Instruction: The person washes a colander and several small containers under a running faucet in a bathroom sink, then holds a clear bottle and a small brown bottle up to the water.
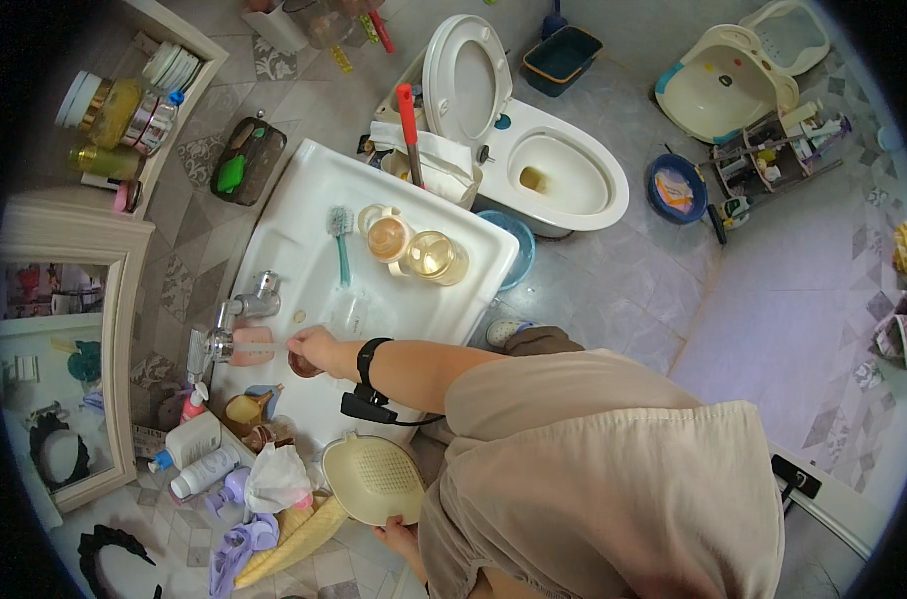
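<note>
Over the white sink (394, 329), my right hand (319, 351), with a black band on its wrist, is closed on a small reddish-brown round thing (303, 365) beside the chrome faucet (239, 314). A pinkish cup-like thing (252, 345) lies under the spout. At the sink's near-left edge, my left hand (402, 539) grips the rim of a cream colander (374, 474), its fingers partly hidden. In the basin lie a teal-handled brush (343, 250) and a clear cup (350, 311). Two handled cups, one with a tan top (388, 238) and one yellowish and clear (437, 258), stand on the far-right part.
Bottles (192, 439), a crumpled white bag (277, 477) and a yellow cloth (292, 539) crowd the left side of the sink. A mirror (54, 379) stands beyond the faucet. To the right are a toilet (563, 175), a blue basin (677, 188) and a rack (773, 155).
</note>
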`<move>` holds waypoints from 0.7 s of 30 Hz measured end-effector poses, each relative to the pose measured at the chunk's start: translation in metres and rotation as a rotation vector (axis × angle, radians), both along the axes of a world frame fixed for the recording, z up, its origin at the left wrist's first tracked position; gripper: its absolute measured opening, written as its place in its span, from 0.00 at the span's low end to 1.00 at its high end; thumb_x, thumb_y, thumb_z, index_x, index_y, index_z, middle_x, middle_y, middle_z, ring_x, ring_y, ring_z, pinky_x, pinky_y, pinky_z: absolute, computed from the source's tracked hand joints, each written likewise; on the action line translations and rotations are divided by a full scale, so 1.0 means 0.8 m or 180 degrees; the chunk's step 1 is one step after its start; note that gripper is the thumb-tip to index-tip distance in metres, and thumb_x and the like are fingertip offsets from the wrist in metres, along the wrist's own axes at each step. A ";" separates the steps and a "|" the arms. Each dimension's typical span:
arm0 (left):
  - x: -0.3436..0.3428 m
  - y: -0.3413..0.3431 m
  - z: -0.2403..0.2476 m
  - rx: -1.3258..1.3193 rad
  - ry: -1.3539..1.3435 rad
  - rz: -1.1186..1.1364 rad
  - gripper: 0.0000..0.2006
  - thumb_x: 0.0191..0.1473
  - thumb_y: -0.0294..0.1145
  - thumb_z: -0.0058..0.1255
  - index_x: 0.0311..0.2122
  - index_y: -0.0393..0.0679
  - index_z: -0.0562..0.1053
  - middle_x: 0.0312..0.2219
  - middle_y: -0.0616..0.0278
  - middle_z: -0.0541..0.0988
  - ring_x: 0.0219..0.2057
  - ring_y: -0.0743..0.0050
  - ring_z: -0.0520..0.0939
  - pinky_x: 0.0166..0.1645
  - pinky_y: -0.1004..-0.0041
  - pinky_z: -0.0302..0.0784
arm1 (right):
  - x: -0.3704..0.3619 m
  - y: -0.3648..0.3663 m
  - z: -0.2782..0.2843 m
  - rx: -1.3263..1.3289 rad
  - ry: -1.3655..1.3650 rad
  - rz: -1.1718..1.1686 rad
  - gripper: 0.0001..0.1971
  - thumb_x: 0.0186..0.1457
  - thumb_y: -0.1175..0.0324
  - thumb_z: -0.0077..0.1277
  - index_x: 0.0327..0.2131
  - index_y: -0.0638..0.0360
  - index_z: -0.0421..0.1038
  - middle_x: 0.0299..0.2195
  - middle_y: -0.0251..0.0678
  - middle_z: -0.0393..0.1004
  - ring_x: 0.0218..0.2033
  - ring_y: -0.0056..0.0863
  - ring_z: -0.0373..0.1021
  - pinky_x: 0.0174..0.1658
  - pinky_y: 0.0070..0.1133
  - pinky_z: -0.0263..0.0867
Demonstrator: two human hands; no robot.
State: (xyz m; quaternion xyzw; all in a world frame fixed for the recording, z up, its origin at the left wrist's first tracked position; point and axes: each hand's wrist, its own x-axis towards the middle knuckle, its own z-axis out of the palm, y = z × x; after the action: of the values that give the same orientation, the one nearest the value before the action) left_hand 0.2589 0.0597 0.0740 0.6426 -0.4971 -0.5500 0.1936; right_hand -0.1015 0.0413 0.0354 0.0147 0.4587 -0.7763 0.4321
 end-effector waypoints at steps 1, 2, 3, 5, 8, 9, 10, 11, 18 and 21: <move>0.015 -0.007 -0.004 -0.0033 -0.0015 0.0111 0.25 0.30 0.13 0.35 0.42 0.40 0.58 0.34 0.54 0.67 0.31 0.61 0.72 0.31 0.65 0.73 | 0.012 -0.003 0.025 0.0304 -0.0314 -0.0089 0.18 0.49 0.61 0.47 0.43 0.53 0.59 0.35 0.34 0.66 0.30 0.30 0.65 0.33 0.35 0.66; 0.042 -0.021 -0.022 -0.0129 0.0072 -0.0118 0.26 0.31 0.13 0.35 0.42 0.39 0.57 0.34 0.54 0.67 0.31 0.61 0.72 0.31 0.65 0.73 | 0.017 -0.001 0.043 0.0623 -0.0611 -0.0219 0.19 0.48 0.62 0.48 0.44 0.53 0.57 0.33 0.34 0.65 0.28 0.30 0.66 0.32 0.34 0.66; 0.036 -0.019 -0.022 -0.0153 0.0119 -0.0288 0.26 0.31 0.13 0.35 0.43 0.39 0.57 0.34 0.54 0.67 0.31 0.61 0.72 0.31 0.65 0.73 | 0.010 0.002 0.037 0.0634 -0.0611 -0.0258 0.19 0.48 0.62 0.48 0.44 0.53 0.57 0.33 0.34 0.65 0.28 0.30 0.66 0.32 0.34 0.66; 0.024 -0.013 -0.022 -0.0160 0.0011 -0.0364 0.26 0.31 0.12 0.35 0.44 0.38 0.57 0.34 0.54 0.67 0.31 0.61 0.72 0.31 0.66 0.72 | -0.005 0.010 0.026 0.0501 -0.1083 -0.0053 0.19 0.48 0.60 0.48 0.43 0.50 0.55 0.32 0.34 0.65 0.28 0.31 0.66 0.30 0.32 0.67; 0.031 -0.018 -0.030 -0.0176 -0.0133 -0.0330 0.27 0.32 0.12 0.35 0.45 0.38 0.56 0.34 0.54 0.67 0.31 0.61 0.72 0.31 0.67 0.71 | -0.005 0.021 0.020 -0.0113 -0.0611 0.0224 0.21 0.49 0.58 0.46 0.46 0.46 0.55 0.34 0.34 0.65 0.34 0.32 0.66 0.34 0.33 0.67; 0.027 -0.014 -0.026 -0.0187 -0.0118 -0.0371 0.27 0.33 0.12 0.35 0.46 0.38 0.56 0.35 0.54 0.67 0.31 0.60 0.72 0.31 0.67 0.71 | -0.006 0.026 0.022 -0.0114 -0.0609 0.0237 0.21 0.49 0.58 0.46 0.46 0.46 0.55 0.34 0.34 0.65 0.34 0.32 0.66 0.34 0.33 0.67; 0.013 -0.006 -0.015 -0.0194 -0.0107 -0.0414 0.28 0.33 0.12 0.35 0.46 0.38 0.56 0.35 0.54 0.67 0.31 0.60 0.72 0.30 0.68 0.71 | -0.006 0.032 0.025 -0.0378 -0.0768 0.0203 0.22 0.50 0.59 0.45 0.48 0.45 0.54 0.35 0.34 0.65 0.36 0.31 0.65 0.36 0.33 0.66; -0.002 0.005 -0.004 -0.0140 -0.0117 -0.0135 0.27 0.33 0.12 0.35 0.46 0.38 0.56 0.35 0.54 0.67 0.31 0.60 0.72 0.31 0.68 0.71 | -0.007 0.036 0.029 -0.0642 -0.0926 0.0171 0.23 0.51 0.60 0.44 0.50 0.43 0.53 0.36 0.34 0.65 0.38 0.31 0.64 0.37 0.32 0.66; -0.027 0.039 0.039 0.0081 0.0241 0.0380 0.25 0.36 0.13 0.33 0.45 0.39 0.57 0.37 0.52 0.66 0.35 0.61 0.70 0.36 0.67 0.69 | -0.004 0.009 0.012 -0.1024 -0.1071 -0.0074 0.15 0.51 0.71 0.40 0.44 0.56 0.64 0.34 0.33 0.66 0.33 0.24 0.64 0.35 0.25 0.64; 0.019 0.018 -0.004 -0.0408 -0.0131 -0.0666 0.25 0.37 0.14 0.33 0.46 0.39 0.57 0.38 0.53 0.66 0.36 0.62 0.70 0.38 0.69 0.68 | -0.004 0.019 -0.008 -0.1390 -0.0465 0.0338 0.10 0.54 0.63 0.38 0.35 0.56 0.64 0.25 0.31 0.65 0.25 0.22 0.63 0.29 0.25 0.63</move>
State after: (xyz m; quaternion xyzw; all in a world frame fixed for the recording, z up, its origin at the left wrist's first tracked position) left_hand 0.2739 0.0743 0.0711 0.5846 -0.5994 -0.5211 0.1656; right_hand -0.1050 0.0568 0.0287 -0.0471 0.2475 -0.8302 0.4973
